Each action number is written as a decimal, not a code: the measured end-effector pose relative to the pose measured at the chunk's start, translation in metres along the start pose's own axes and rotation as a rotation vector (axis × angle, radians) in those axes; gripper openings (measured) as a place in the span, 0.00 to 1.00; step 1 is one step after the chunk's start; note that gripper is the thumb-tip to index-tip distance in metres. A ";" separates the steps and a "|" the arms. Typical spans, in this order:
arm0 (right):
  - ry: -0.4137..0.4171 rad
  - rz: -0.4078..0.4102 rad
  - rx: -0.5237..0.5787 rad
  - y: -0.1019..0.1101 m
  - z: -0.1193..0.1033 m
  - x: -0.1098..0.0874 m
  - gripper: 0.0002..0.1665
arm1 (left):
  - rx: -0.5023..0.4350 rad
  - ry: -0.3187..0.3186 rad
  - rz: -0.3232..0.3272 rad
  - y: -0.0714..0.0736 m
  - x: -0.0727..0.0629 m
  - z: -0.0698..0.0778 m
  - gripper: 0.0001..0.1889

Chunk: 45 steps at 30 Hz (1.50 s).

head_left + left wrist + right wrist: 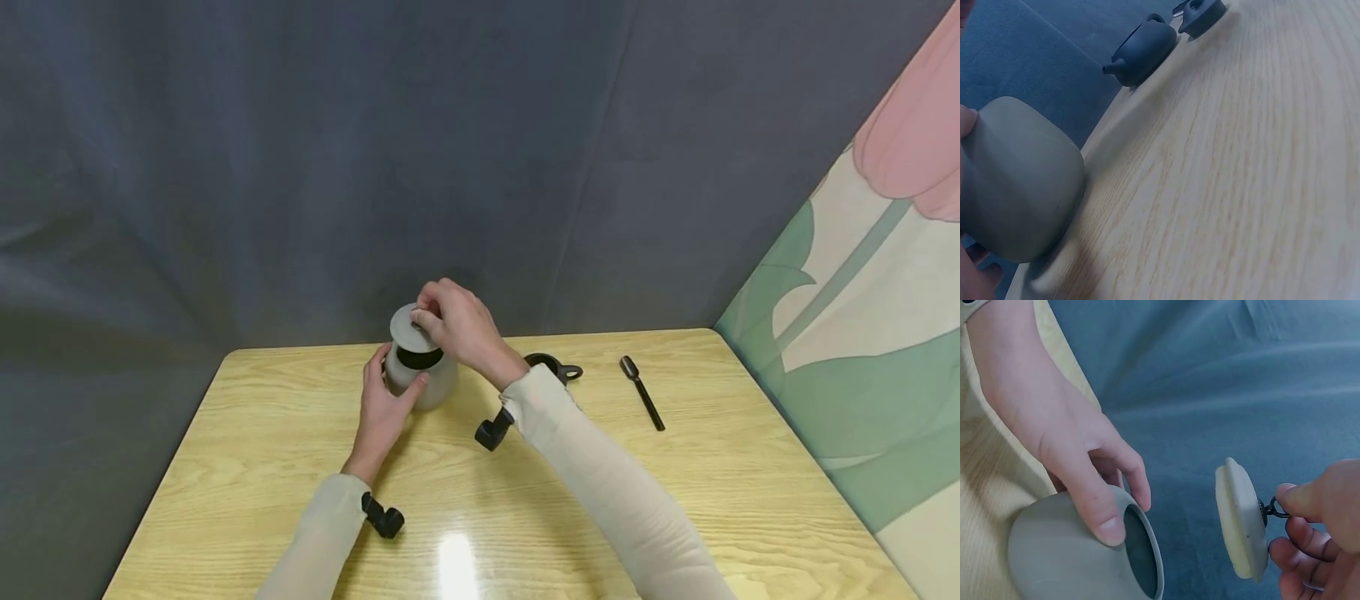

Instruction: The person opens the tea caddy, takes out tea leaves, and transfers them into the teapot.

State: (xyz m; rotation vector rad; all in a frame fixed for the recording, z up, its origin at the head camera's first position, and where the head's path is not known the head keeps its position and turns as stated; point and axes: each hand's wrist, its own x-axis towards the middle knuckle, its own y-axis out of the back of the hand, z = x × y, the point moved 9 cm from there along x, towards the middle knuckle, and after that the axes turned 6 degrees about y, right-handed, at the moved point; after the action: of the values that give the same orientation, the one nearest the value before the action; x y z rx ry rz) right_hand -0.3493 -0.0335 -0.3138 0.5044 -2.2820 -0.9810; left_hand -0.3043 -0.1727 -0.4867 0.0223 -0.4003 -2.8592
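A rounded grey jar stands at the table's back edge with its mouth uncovered. My left hand grips it from the left, the thumb at the near side of the rim and the fingers round the far side. Above the mouth, my right hand holds the grey lid clear of the jar. In the right wrist view, thumb and finger pinch the small dark metal ring on top of the lid, whose pale inner rim faces the jar.
A dark teapot sits right of the jar, partly hidden by the right arm in the head view. Another small dark vessel is beyond it. Farther right lies a dark spoon. A dark curtain hangs behind the table.
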 end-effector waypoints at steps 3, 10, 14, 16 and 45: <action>-0.001 -0.010 -0.001 0.000 0.001 -0.004 0.08 | -0.008 -0.004 0.001 0.000 -0.001 0.002 0.48; 0.017 -0.020 0.006 -0.003 0.001 -0.017 0.08 | 0.006 -0.003 0.022 0.002 -0.002 0.004 0.47; 0.032 -0.013 0.003 -0.003 -0.001 -0.024 0.07 | 0.021 -0.014 0.028 0.003 -0.002 0.006 0.45; 0.041 -0.011 0.003 -0.003 -0.002 -0.026 0.07 | 0.025 -0.020 0.032 0.004 -0.001 0.006 0.44; 0.006 -0.075 0.028 -0.019 0.012 -0.071 0.08 | 0.020 -0.029 0.032 0.003 -0.001 0.005 0.43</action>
State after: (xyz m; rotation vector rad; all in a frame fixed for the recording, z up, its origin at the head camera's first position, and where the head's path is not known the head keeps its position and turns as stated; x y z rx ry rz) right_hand -0.3019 -0.0002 -0.3613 0.6076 -2.2888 -0.9833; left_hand -0.3032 -0.1735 -0.4812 -0.0216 -0.4309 -2.8266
